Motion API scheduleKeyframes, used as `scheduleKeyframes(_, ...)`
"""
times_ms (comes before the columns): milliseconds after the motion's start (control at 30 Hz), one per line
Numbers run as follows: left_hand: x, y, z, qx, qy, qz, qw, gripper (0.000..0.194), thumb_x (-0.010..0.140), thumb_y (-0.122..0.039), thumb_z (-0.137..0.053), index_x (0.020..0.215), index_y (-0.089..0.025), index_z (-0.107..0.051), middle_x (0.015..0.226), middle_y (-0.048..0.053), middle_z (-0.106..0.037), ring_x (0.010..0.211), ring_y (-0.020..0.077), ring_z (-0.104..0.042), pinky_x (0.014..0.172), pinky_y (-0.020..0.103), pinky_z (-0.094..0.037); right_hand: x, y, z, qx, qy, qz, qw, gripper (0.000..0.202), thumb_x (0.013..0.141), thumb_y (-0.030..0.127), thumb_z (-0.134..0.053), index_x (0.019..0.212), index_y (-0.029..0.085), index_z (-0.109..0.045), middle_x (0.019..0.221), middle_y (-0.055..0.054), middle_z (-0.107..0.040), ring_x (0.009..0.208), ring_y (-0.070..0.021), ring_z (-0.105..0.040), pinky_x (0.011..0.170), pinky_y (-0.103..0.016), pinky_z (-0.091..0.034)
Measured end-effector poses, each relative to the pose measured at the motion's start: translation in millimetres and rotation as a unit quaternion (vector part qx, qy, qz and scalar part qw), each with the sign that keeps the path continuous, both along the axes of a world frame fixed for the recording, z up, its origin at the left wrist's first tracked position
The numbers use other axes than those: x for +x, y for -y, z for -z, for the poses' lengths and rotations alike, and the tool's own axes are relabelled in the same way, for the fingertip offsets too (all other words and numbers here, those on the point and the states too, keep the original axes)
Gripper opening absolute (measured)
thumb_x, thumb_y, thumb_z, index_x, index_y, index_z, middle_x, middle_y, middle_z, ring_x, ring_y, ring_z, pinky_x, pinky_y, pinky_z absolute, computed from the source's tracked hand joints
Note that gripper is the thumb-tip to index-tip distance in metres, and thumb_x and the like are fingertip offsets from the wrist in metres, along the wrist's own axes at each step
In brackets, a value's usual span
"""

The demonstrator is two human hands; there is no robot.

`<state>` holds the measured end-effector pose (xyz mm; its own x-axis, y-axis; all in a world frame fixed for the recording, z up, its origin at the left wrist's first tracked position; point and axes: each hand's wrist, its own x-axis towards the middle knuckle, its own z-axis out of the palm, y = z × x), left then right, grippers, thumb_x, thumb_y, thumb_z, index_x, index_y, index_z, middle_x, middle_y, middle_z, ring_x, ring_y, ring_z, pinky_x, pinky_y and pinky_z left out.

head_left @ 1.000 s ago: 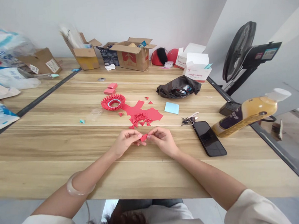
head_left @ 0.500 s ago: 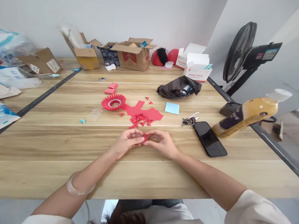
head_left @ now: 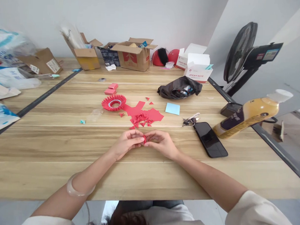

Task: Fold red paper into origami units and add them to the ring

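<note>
Between my fingertips is a small folded piece of red paper (head_left: 144, 139), partly hidden by them. My left hand (head_left: 130, 143) pinches it from the left, and my right hand (head_left: 162, 144) pinches it from the right. Just beyond my hands lies a pile of small red folded paper triangles (head_left: 140, 118), on and beside flat red paper sheets (head_left: 156, 115). Farther left sits a ring of red folded paper pieces (head_left: 108, 103) with a light blue inner edge. A few loose red triangles lie around the pile.
A phone (head_left: 210, 140), keys (head_left: 190, 121) and a tilted-looking yellow drink bottle (head_left: 246, 113) are on the right. Behind are a blue sticky note pad (head_left: 172, 109), a black plastic bag (head_left: 171, 88) and red paper blocks (head_left: 110, 91). Cardboard boxes (head_left: 144, 61) line the back; a fan (head_left: 242, 52) stands right.
The red paper piece between my fingertips has turned slightly and shows a little wider. Both hands stay in nearly the same place.
</note>
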<state>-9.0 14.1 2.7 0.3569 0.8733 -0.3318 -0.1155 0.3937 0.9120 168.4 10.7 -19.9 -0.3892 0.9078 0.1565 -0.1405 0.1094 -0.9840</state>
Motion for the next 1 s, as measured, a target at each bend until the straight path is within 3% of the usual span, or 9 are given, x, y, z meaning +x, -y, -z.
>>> scheduleKeyframes(133,0,-1,-4.0,-0.001,-0.008,-0.004,1.0,0.02,0.065,-0.022,-0.07,0.08,-0.013,-0.06,0.07,0.002,-0.065,0.066,0.0126,-0.06,0.066,0.026,-0.044,0,-1,0.0,-0.017,-0.013,-0.012,1.0,0.026,0.07,0.03,-0.068,0.092,0.016,-0.062,0.085,-0.006,-0.069,0.079,-0.0176,-0.066,0.077,-0.033,-0.052)
scheduleKeyframes(300,-1,-1,-3.2,0.006,-0.03,0.014,0.999,0.01,0.068,-0.017,-0.061,0.077,-0.013,-0.061,0.067,0.002,-0.065,0.064,0.0139,-0.061,0.066,0.027,-0.044,0,-1,1.6,-0.021,0.01,0.041,0.999,0.022,0.08,0.037,-0.055,0.081,0.015,-0.06,0.077,-0.006,-0.069,0.072,-0.0168,-0.067,0.069,-0.031,-0.054)
scheduleKeyframes(467,-1,-1,-1.7,0.016,-0.042,0.053,0.998,0.009,0.068,-0.016,-0.056,0.072,-0.012,-0.064,0.068,0.004,-0.065,0.061,0.0129,-0.058,0.063,0.025,-0.043,-2,1,2.2,-0.027,0.025,0.055,0.998,0.023,0.078,0.038,-0.058,0.08,0.015,-0.057,0.069,-0.005,-0.069,0.064,-0.0173,-0.067,0.062,-0.03,-0.055)
scheduleKeyframes(600,-1,-1,-2.3,0.027,-0.053,0.058,0.997,0.013,0.072,-0.023,-0.059,0.069,-0.011,-0.065,0.067,0.005,-0.064,0.057,0.0113,-0.056,0.06,0.024,-0.043,-2,3,4.3,0.002,0.037,0.052,0.998,0.019,0.077,0.034,-0.059,0.082,0.016,-0.059,0.07,-0.005,-0.07,0.066,-0.0186,-0.068,0.065,-0.032,-0.057)
scheduleKeyframes(767,-1,-1,-1.9,0.026,-0.073,0.05,0.996,0.012,0.071,-0.023,-0.061,0.066,-0.012,-0.065,0.067,0.005,-0.065,0.053,0.0097,-0.053,0.056,0.023,-0.042,2,5,5.7,0.131,0.123,0.073,0.981,0.017,0.082,0.029,-0.053,0.089,0.018,-0.063,0.079,-0.006,-0.071,0.071,-0.0182,-0.068,0.067,-0.031,-0.057)
scheduleKeyframes(867,-2,-2,0.0,0.015,-0.057,0.041,0.997,0.012,0.072,-0.021,-0.06,0.066,-0.012,-0.065,0.065,0.005,-0.065,0.05,0.0086,-0.051,0.054,0.022,-0.041,5,4,4.8,0.246,0.205,0.082,0.944,0.019,0.084,0.025,-0.05,0.095,0.021,-0.064,0.085,-0.005,-0.071,0.074,-0.0168,-0.067,0.067,-0.028,-0.055)
scheduleKeyframes(1000,-4,-2,2.9,-0.004,-0.027,0.027,0.999,0.011,0.072,-0.02,-0.058,0.067,-0.013,-0.064,0.062,0.004,-0.065,0.048,0.0081,-0.051,0.052,0.021,-0.039,9,2,3.1,0.354,0.252,0.043,0.9,0.025,0.087,0.02,-0.045,0.106,0.021,-0.06,0.093,-0.006,-0.07,0.083,-0.0169,-0.065,0.076,-0.029,-0.053)
